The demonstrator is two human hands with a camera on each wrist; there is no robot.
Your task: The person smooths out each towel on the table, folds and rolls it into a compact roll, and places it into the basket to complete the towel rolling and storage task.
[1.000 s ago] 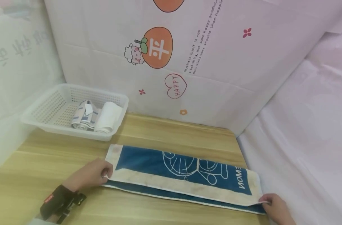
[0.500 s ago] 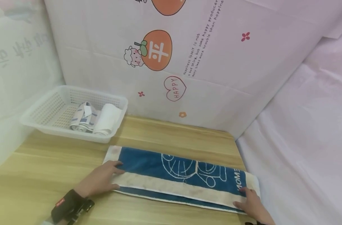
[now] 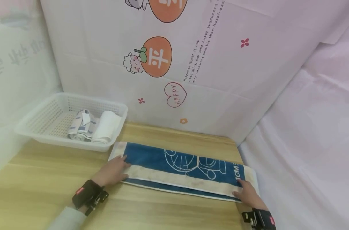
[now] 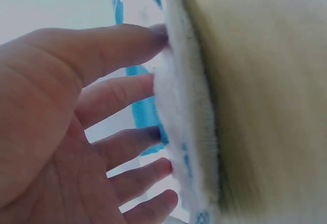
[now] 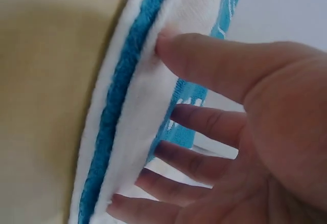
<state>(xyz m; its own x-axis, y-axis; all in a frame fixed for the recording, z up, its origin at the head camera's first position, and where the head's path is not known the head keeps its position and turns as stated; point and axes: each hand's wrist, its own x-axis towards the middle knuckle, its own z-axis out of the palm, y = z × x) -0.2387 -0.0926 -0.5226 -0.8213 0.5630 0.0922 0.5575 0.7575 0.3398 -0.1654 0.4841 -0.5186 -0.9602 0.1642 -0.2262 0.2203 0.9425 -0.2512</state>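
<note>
A folded blue and cream towel (image 3: 180, 167) lies lengthwise on the wooden table, with a white line drawing and lettering on its blue part. My left hand (image 3: 112, 171) rests on its left end, fingers spread over the top and thumb at the near edge. On the right end lies my right hand (image 3: 248, 194), its thumb near the front edge and its fingers reaching onto the blue. Both wrist views show the fingertips touching the towel (image 5: 143, 96) without curling round it. Blue shows between the two near edges of the fold.
A white plastic basket (image 3: 59, 142) stands at the back left, holding a rolled patterned towel (image 3: 82, 124) and a rolled white towel (image 3: 107, 126). A printed cloth (image 3: 214, 111) hangs behind the wooden table (image 3: 163, 210). White cloth also borders the left and right sides.
Both hands let go of the towel's near corners and moved inward to lie on top of it. The towel has since shifted away, closer to the back cloth. The head view has tilted slightly.
</note>
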